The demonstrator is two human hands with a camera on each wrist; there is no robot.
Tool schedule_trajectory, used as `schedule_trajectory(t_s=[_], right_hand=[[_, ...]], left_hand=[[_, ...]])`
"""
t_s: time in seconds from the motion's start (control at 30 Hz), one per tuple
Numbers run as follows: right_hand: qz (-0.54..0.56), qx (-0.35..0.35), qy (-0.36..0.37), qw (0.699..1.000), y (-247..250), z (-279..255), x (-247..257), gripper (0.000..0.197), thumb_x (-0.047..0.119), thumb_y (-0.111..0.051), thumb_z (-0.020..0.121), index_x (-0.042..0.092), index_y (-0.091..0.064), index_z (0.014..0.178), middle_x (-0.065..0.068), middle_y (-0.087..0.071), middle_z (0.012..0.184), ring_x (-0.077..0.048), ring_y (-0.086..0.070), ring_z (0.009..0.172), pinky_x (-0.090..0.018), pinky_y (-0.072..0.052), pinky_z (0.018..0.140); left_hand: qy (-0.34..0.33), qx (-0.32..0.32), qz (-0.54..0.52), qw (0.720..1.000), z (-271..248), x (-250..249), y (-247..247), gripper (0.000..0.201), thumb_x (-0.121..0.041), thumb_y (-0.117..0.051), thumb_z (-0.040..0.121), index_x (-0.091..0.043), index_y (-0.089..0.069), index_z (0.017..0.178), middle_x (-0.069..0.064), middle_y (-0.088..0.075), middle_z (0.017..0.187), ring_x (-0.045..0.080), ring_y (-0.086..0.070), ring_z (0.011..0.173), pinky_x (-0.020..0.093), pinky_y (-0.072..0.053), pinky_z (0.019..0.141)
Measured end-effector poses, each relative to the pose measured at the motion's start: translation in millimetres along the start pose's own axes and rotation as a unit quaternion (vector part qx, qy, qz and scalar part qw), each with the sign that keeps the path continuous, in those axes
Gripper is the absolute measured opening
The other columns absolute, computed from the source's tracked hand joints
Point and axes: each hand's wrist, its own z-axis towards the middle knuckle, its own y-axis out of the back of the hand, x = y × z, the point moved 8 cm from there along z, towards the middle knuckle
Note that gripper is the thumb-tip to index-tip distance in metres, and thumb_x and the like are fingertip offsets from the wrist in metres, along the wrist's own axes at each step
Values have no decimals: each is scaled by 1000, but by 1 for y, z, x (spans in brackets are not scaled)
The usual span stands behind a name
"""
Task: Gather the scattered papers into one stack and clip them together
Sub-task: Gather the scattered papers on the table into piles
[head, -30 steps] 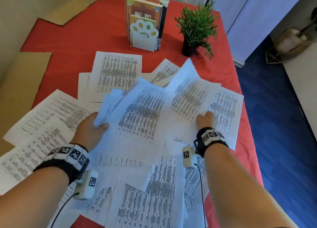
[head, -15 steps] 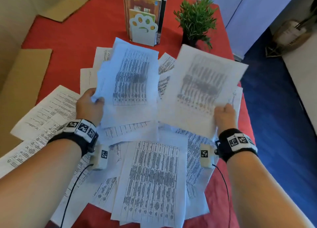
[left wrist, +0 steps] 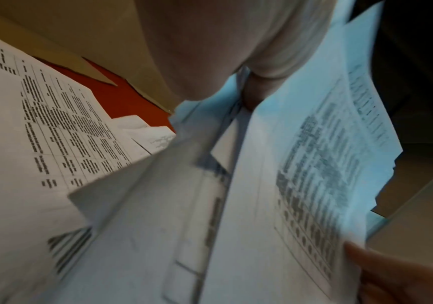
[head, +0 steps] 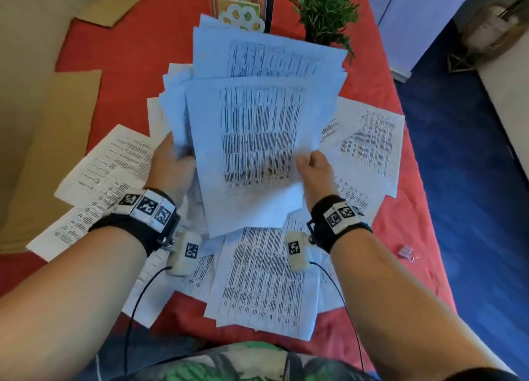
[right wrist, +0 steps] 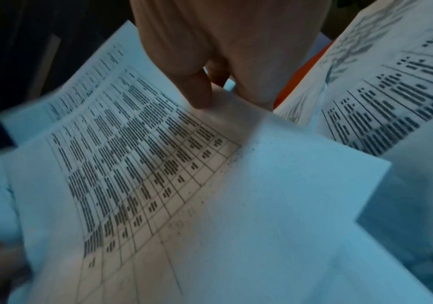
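Both hands hold up a bundle of printed sheets [head: 257,128] above the red table. My left hand [head: 174,163] grips the bundle's left edge, thumb in front, as the left wrist view shows at the held papers [left wrist: 301,164]. My right hand [head: 313,168] pinches the front sheet at its lower right corner, and the right wrist view shows its thumb pressed on that front sheet [right wrist: 158,174]. More printed sheets [head: 263,283] lie scattered on the table under the hands. A small binder clip [head: 406,251] lies on the cloth at the right.
A potted plant [head: 326,11] and a book stand with a white paw front [head: 243,16] stand at the far edge behind the lifted sheets. Cardboard pieces [head: 57,140] lie on the left. The red table [head: 400,231] ends at the right over blue floor.
The two separately held groups of sheets have come together into one bundle in front of me. Both hands moved inward and nearer to each other.
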Motion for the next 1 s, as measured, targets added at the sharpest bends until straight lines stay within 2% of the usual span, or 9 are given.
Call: schedule_trajectory(t_s=[0.1, 0.2, 0.27, 0.37, 0.47, 0.6, 0.77, 0.87, 1.0], right_hand=[[49, -20, -29, 998, 7, -7, -3, 10, 11, -55, 90, 20, -51, 89, -2, -50, 85, -14, -46, 70, -29, -39, 67], [93, 5, -65, 993, 11, -22, -25, 69, 10, -60, 89, 30, -25, 145, -18, -41, 139, -24, -47, 126, -42, -40, 105], [60, 29, -91, 994, 10, -36, -43, 87, 10, -63, 87, 32, -10, 152, -16, -33, 152, -26, -36, 140, -49, -32, 114], [-84, 51, -106, 990, 15, -53, -65, 50, 8, -62, 86, 12, -47, 134, -13, -62, 124, -29, -60, 116, -49, -49, 100], [-166, 22, -129, 977, 28, -69, -84, 8, 10, -59, 86, 8, -61, 93, -4, -62, 74, -27, -63, 78, -30, -52, 64], [-281, -29, -153, 947, 36, -84, -98, 18, 20, -60, 84, 8, -63, 96, -12, -54, 102, -30, -59, 88, -32, -49, 76], [-268, -28, -190, 944, 28, -94, -109, 26, 11, -60, 83, 9, -51, 108, -7, -42, 108, -18, -51, 72, -26, -54, 63], [-274, -36, -212, 937, 30, -91, -114, 32, 18, -61, 76, 19, -52, 106, -8, -53, 100, -22, -59, 73, -32, -58, 65], [-287, -43, -222, 931, 29, -87, -114, 26, 15, -58, 76, 18, -53, 101, -9, -50, 102, -28, -60, 74, -36, -56, 67]], left_hand=[[72, 34, -108, 991, -17, 9, -7, 29, 2, -54, 88, -13, -65, 109, 3, -74, 96, 28, -70, 91, 45, -57, 78], [134, 92, -166, 973, -48, 22, -25, 27, -10, -45, 97, -11, -64, 117, 10, -71, 111, 31, -67, 102, 49, -51, 93], [154, 114, -62, 980, -63, 42, -28, 45, -37, -34, 102, -16, -44, 140, 7, -47, 144, 25, -46, 131, 39, -31, 110], [125, 109, 213, 963, -57, 78, -15, 52, -49, -31, 92, -17, -52, 126, 14, -52, 133, 29, -49, 121, 45, -35, 100], [264, 31, 399, 878, -59, 118, 21, 67, -18, -45, 90, -22, -15, 150, 14, 2, 160, 36, 1, 147, 60, -10, 114], [337, 31, 399, 853, -71, 139, 23, 72, -20, -44, 93, -18, -2, 152, 18, 19, 158, 44, 15, 144, 59, -1, 116], [189, 139, 357, 904, -70, 127, -20, 72, -1, -42, 87, -15, -11, 151, 16, 2, 160, 36, -1, 146, 49, -11, 117], [144, 28, 317, 937, -57, 109, 9, 74, 2, -51, 84, -18, -24, 150, 12, -17, 157, 31, -19, 144, 43, -21, 115], [314, -98, 337, 882, -55, 130, 70, 94, -19, -73, 75, -30, -17, 149, 5, 1, 159, 35, -6, 145, 55, -22, 113]])
